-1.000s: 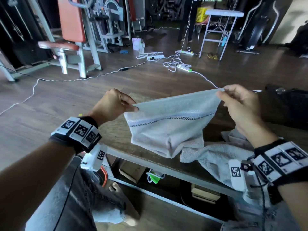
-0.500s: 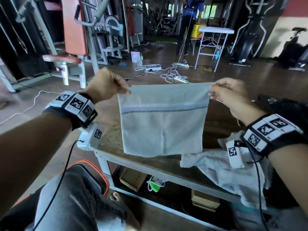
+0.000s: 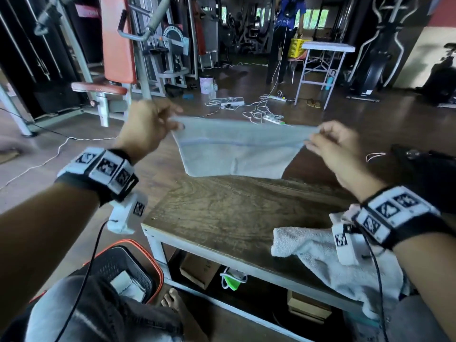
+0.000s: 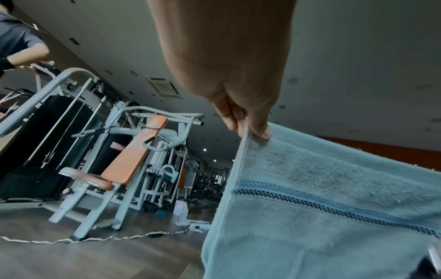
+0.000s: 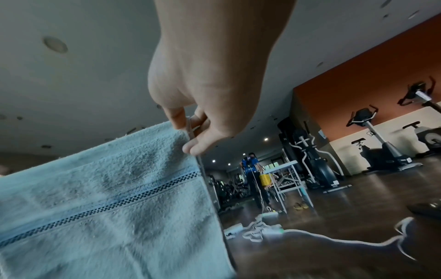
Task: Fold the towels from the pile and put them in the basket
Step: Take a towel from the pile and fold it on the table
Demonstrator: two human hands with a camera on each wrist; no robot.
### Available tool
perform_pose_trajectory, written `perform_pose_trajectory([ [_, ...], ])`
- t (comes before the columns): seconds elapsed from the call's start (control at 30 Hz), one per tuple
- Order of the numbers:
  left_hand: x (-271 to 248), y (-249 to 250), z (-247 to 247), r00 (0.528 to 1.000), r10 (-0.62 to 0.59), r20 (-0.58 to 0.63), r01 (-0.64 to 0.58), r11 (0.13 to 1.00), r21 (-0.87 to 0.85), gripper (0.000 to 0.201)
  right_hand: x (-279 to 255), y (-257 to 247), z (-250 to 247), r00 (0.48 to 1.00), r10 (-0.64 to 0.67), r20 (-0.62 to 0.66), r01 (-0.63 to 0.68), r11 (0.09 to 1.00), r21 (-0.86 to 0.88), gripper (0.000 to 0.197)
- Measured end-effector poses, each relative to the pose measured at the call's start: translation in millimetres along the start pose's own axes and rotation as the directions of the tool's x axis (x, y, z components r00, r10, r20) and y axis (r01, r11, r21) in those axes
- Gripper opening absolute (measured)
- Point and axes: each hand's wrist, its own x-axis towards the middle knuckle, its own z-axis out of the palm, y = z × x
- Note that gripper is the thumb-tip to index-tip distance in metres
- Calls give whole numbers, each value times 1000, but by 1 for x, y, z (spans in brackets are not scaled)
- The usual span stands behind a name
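A pale grey towel (image 3: 234, 149) with a dark checked stripe hangs stretched in the air over the far side of the wooden table (image 3: 222, 213). My left hand (image 3: 158, 124) pinches its top left corner, thumb and fingers closed on the hem (image 4: 248, 130). My right hand (image 3: 328, 141) pinches the top right corner (image 5: 188, 130). The towel (image 4: 322, 198) swings away from me, its lower edge lifted. A white towel pile (image 3: 328, 262) lies on the table's near right. The black basket (image 3: 123, 270) with an orange rim sits on the floor at my left knee, a folded towel (image 3: 128, 285) inside.
Gym machines (image 3: 118, 58) stand at the back left. White cables and power strips (image 3: 259, 112) lie on the floor beyond the table. A person in blue (image 3: 286, 33) stands by a white folding table (image 3: 323, 60). A dark bag (image 3: 424, 169) sits at the right. Boxes (image 3: 197, 270) lie under the table.
Both hands lifted the towel off the pile, pulled it taut and raised it. Now it has swung forward and away, its lower edge rising above the table.
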Motion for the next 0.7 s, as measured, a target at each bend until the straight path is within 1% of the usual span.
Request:
perform_pose_trajectory([
  [0.03,-19,-13,8,998,-2,56,1,1000,14,19,-14,18,-4,998,39,50,-35,997,-72,25],
  [0.07,-38,-24,16,992,21,127,-25,999,31,17,-28,36,-9,988,98,121,-78,983,-163,25],
  [0.1,-58,-35,24,975,52,218,-63,997,46,17,-42,56,-15,965,167,204,-104,951,-290,25],
  [0.13,-80,-45,34,943,51,328,-70,996,46,18,-55,74,-19,929,231,291,-89,899,-428,23],
  [0.17,-100,-50,42,892,-7,451,-20,998,56,19,-68,90,-23,885,294,361,-54,836,-547,19],
  [0.2,-120,-55,52,817,-75,571,40,996,74,20,-81,102,-26,845,350,405,-27,784,-621,14],
  [0.23,-138,-58,60,731,-123,672,72,992,103,21,-91,111,-27,818,386,426,-19,758,-652,11],
  [0.27,-154,-61,69,656,-144,741,91,990,111,22,-100,118,-28,806,400,436,-18,753,-658,12],
  [0.3,-166,-63,75,602,-154,784,93,988,122,23,-106,123,-29,805,395,442,-6,752,-660,14],
  [0.33,-174,-63,79,564,-152,811,90,988,122,21,-110,126,-28,814,377,443,18,745,-667,16],
  [0.43,-181,-58,84,462,-180,869,103,984,149,12,-116,132,-27,839,331,431,65,726,-684,18],
  [0.47,-180,-56,86,428,-194,883,104,981,165,15,-116,133,-26,846,325,422,67,721,-689,18],
  [0.5,-177,-54,88,412,-209,887,107,978,181,19,-115,134,-25,855,322,407,61,718,-694,17],
  [0.53,-173,-54,91,427,-229,875,123,973,195,22,-113,135,-23,867,313,388,57,710,-701,16],
  [0.57,-168,-58,96,475,-252,843,152,967,203,23,-112,136,-21,883,291,367,66,699,-712,16],
  [0.63,-153,-72,109,606,-327,725,262,943,206,23,-111,135,-16,913,235,332,95,671,-736,16],
  [0.67,-145,-80,116,652,-384,654,330,920,211,24,-110,134,-14,919,220,328,111,654,-749,17],
  [0.7,-138,-90,123,678,-436,592,390,896,214,28,-110,133,-12,914,226,337,128,626,-769,17],
])
